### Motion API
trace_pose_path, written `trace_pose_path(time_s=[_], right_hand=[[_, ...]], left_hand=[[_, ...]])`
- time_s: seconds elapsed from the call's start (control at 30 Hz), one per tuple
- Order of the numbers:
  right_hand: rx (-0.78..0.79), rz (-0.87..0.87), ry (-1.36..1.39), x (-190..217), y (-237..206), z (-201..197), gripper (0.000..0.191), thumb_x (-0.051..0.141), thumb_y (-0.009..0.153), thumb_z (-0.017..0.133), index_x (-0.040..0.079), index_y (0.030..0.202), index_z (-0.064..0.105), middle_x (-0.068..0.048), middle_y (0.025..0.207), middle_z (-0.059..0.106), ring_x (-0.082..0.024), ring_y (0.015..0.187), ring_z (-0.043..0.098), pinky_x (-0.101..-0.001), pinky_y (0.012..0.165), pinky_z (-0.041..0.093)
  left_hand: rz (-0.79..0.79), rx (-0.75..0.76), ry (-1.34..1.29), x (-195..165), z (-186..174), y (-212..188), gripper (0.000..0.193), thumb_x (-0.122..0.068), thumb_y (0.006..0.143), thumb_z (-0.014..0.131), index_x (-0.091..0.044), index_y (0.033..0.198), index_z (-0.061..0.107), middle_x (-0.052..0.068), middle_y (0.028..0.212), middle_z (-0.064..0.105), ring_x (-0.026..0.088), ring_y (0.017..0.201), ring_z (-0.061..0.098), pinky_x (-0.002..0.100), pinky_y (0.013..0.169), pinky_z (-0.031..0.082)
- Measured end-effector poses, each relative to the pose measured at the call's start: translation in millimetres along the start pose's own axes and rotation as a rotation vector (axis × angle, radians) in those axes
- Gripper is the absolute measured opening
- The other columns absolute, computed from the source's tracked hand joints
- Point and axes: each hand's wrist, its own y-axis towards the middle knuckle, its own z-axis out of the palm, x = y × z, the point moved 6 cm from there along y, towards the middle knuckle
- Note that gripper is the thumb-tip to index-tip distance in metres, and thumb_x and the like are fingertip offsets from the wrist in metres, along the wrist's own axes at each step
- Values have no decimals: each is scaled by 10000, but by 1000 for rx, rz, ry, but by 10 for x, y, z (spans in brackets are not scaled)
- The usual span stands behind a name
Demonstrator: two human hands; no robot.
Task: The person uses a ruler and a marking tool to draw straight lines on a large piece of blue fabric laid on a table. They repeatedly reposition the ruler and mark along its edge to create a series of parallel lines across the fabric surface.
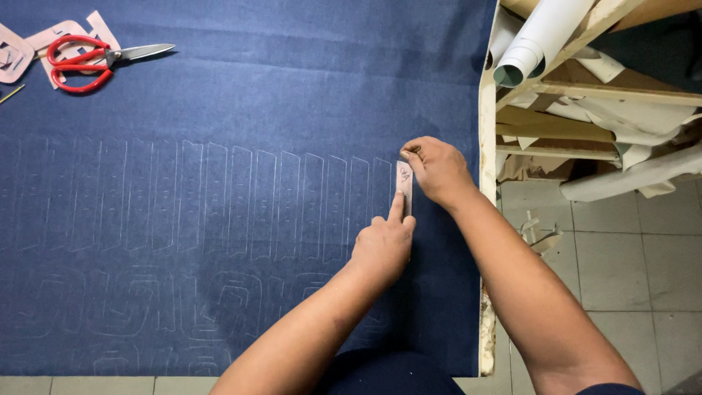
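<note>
A narrow pink card template (404, 178) lies upright on the dark blue fabric (241, 95), at the right end of a row of several white chalk outlines (241, 201) of the same shape. My left hand (384, 245) presses its index finger down on the template's lower part. My right hand (437, 170) is curled at the template's top right edge, fingers pinched as if on a small marker, which is hidden.
Red-handled scissors (88, 62) lie on pink card patterns (44, 47) at the far left. The table's right edge (486, 219) is close to my right wrist. Beyond it stand rolled sheets (537, 44), wooden shelving with scraps, and a tiled floor (621, 271).
</note>
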Motion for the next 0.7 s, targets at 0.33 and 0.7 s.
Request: trace_pose_path(time_s=[0.33, 0.7], right_hand=[[15, 27, -49, -67, -165, -170, 179, 202, 985, 654, 65, 1024, 762, -115, 1034, 747, -336, 930, 708, -409, 813, 554], [72, 51, -6, 175, -955, -113, 184, 210, 956, 674, 48, 1004, 746, -130, 996, 737, -334, 930, 703, -406, 825, 547]], left_hand=[[-24, 132, -122, 55, -93, -49, 329, -184, 867, 705, -73, 1145, 569, 181, 1665, 229, 387, 924, 718, 499, 700, 615], [9, 80, -162, 173, -152, -88, 426, -159, 780, 789, -127, 1149, 580, 96, 1645, 299, 366, 904, 721, 467, 735, 598]])
